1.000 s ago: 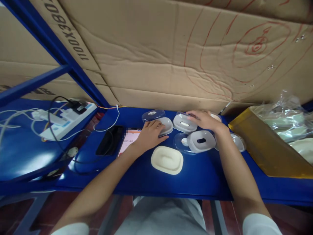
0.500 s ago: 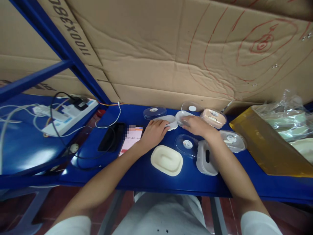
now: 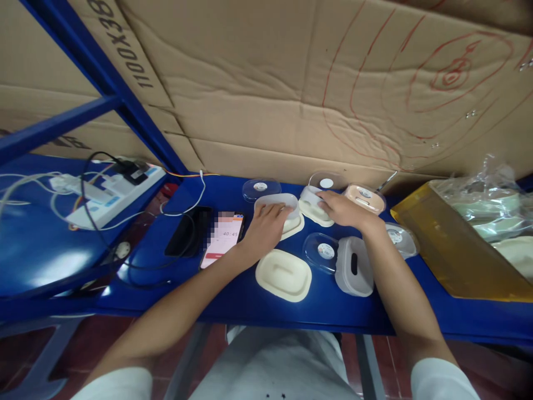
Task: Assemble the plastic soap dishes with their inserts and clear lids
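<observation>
My left hand (image 3: 268, 225) is closed on a whitish oval plastic box (image 3: 287, 199), tilted up from a cream base (image 3: 293, 226). My right hand (image 3: 343, 208) grips a second whitish box (image 3: 308, 195), raised at an angle over another cream base (image 3: 316, 215); its fingertips are partly hidden. Nearer me lies a loose cream oval base (image 3: 283, 275) with a raised middle. A grey box with a dark slot (image 3: 355, 272) sits below my right wrist, beside a clear lid with a round sticker (image 3: 318, 251). Two more clear lids, one left (image 3: 254, 191) and one right (image 3: 326, 182), lie behind the boxes.
A peach box with a clear lid (image 3: 365, 199) and another lidded box (image 3: 402, 240) stand right of my hand. Further right is a yellowish bin (image 3: 453, 261) with bagged green pieces. Phones (image 3: 220, 239), cables and a power strip (image 3: 114, 197) lie left. Cardboard (image 3: 250, 111) rises behind.
The clear lid came off the right-hand box and lies behind it. The grey slotted box was turned and shifted toward me. Both held boxes have since tilted up, exposing cream bases.
</observation>
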Demonstrator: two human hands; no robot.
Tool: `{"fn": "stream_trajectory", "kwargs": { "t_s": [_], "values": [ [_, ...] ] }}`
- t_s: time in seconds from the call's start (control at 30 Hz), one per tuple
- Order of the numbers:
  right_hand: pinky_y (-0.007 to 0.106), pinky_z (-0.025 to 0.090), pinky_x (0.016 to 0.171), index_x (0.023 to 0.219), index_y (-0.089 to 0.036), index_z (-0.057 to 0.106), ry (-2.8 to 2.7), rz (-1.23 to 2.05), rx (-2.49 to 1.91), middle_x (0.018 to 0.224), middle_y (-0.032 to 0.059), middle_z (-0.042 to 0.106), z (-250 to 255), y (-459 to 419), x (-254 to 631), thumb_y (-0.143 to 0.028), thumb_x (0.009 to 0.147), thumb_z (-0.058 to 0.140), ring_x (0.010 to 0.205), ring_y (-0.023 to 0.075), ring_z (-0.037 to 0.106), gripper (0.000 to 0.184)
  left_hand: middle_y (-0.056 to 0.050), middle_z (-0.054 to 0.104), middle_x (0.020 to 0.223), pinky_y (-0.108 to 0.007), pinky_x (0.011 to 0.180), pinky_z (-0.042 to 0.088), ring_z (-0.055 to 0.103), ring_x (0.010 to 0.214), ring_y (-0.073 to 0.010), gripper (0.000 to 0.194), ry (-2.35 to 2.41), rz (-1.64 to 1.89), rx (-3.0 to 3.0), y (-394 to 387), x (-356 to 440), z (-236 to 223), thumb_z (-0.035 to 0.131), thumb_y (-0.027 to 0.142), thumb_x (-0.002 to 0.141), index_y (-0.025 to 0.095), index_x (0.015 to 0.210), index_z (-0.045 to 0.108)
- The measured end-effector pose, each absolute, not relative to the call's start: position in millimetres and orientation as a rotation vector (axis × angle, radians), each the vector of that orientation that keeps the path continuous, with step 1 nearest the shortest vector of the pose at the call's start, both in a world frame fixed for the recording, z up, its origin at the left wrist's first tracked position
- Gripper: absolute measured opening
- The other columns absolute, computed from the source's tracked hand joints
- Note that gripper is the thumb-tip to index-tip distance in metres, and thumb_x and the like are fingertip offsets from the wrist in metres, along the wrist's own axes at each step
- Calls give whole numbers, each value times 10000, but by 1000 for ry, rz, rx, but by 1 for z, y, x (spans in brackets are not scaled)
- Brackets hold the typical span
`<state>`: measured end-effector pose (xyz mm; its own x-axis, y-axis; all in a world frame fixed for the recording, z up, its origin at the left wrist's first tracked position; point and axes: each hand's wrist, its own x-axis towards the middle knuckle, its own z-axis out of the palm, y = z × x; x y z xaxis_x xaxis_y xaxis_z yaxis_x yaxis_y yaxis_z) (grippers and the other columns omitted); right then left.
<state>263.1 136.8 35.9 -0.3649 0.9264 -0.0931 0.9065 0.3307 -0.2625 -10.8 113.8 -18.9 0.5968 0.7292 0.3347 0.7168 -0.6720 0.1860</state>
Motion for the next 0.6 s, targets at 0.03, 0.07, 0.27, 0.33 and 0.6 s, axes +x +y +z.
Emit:
{"fn": "stream_trajectory", "kwargs": {
  "t_s": [0.03,0.07,0.27,0.33,0.6],
  "values": [
    [419,519,1117,1503,-154,570,-2487,427,-1710,1476,186,683,40,136,266,-280,1115,403,1316,300,682,441,-154,671,1490,-543,1194,377,627,1368,-315,431,1242,598,2792,110,-10,-17,420,87,1076,188,1457,596],
    [412,527,1105,1508,-166,566,-2474,436,-1697,1454,167,703,44,136,270,-297,1125,381,1286,289,700,446,-158,652,1513,-547,1200,374,615,1383,-320,425,1218,587,2814,105,-9,-15,424,110,1086,192,1468,592],
    [449,550,1089,1481,-234,625,-2256,341,-1647,1419,95,746,59,136,299,-356,1092,449,1222,292,735,444,-192,545,1613,-586,1220,353,533,1470,-376,413,902,457,3000,74,0,-11,559,372,1116,210,1494,589],
    [469,532,1122,1451,-222,655,-2153,189,-1702,1433,107,738,60,139,315,-319,1070,461,1274,310,713,438,-199,520,1639,-596,1227,341,518,1486,-381,445,831,440,3015,68,2,-14,593,416,1103,217,1500,588],
    [613,472,1180,1490,-278,630,-2105,172,-2149,1548,121,656,42,147,377,-408,933,707,1417,389,614,578,-208,520,1646,-639,1249,294,500,1508,-384,474,848,457,3018,76,1,-24,566,510,1109,201,1464,624]
  ]
}}
